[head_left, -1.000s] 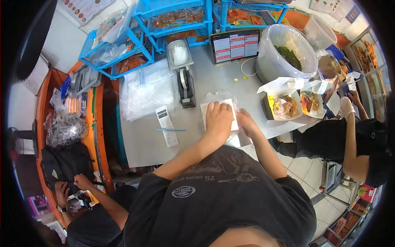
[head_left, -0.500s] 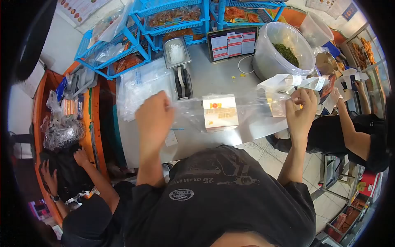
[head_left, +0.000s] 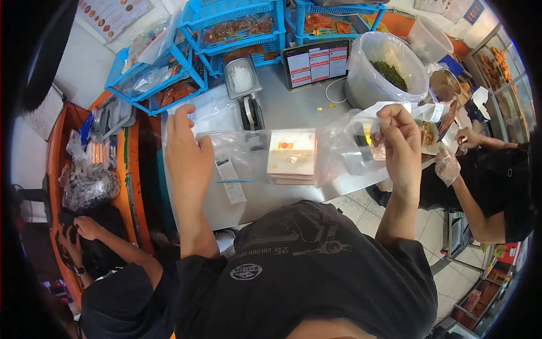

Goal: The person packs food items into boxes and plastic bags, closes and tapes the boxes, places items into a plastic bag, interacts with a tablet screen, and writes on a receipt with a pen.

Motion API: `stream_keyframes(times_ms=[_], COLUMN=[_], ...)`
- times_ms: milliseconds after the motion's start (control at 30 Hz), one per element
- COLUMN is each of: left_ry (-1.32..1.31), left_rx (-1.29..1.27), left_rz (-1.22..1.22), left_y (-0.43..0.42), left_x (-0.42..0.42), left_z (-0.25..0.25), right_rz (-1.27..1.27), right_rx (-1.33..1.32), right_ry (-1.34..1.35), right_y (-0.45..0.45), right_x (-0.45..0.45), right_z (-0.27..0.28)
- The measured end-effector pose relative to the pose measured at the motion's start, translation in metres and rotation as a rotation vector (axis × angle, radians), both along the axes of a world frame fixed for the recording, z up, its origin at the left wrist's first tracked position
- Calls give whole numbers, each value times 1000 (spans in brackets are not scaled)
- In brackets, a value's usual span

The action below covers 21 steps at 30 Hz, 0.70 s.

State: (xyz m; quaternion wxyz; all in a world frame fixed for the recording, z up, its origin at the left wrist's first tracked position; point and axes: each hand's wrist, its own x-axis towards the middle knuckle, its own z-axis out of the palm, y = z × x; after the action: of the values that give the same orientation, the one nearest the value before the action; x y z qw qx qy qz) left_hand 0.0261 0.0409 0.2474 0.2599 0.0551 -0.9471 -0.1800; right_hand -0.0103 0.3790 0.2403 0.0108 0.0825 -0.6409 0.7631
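A white food box (head_left: 292,148) with red and yellow print stands on the steel table, its layered sides suggesting a stack. A clear plastic bag (head_left: 344,152) stretches across it; whether the box is inside or under the film I cannot tell. My right hand (head_left: 401,144) pinches the bag's right end with curled fingers. On the left, my left hand (head_left: 188,150) is raised near the bag's other end, thumb and fingers apart. A printed paper slip (head_left: 230,181) and a thin blue stick (head_left: 234,181) lie between that hand and the box.
Blue baskets (head_left: 231,25), a tray of white bits (head_left: 243,78), a black tape dispenser (head_left: 251,113) and a tablet (head_left: 316,63) line the back. A big bucket (head_left: 387,70) of green leaves stands right. A gloved co-worker's hand (head_left: 447,165) is at right; another person's hands (head_left: 79,234) at left.
My left hand has moved left, and its fingers have spread from a closed grip. My right hand has shifted slightly left with the bag. More of the paper slip shows.
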Motion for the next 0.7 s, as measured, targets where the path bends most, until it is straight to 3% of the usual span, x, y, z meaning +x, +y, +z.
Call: stream_keyframes(times_ms=[100,133,200,233,333,367,433,467,500,600,700], left_ry=[-198,-290,-281,-265,-197,-287,-504,-465,-421,-385,-677], left_rx=[651,903,828,749,438,159,-38,-172,-305,29,287], left_rz=[-401,-551,-581,-613,-723,-728,-793,-797,-797,-1024,-1184], left_y=[36,48,67,66,34,15,10,9,7,51,52], left_x=[9,11,9,9,15,14,6,-3,-12,-18,-11], left_z=[28,31,31,33,48,43,-4,-68,-133,-144,-129], right_rz=[97,224,408,557,332,338,614,754,741,936,836], right_rx=[149,264,396,494,574,554,543,533,374,439,686], right_ry=[170,36,251,235,337,346,377,393,482,660,525], right_y=[-29,-43,-85,-95,-99,-100,-108,-115,-126,-160,-180], right_x=[5,14,22,18,18,18,16,16,25,32,5], right_z=[4,16,16,12,27,28,17,13,12,-8,-22])
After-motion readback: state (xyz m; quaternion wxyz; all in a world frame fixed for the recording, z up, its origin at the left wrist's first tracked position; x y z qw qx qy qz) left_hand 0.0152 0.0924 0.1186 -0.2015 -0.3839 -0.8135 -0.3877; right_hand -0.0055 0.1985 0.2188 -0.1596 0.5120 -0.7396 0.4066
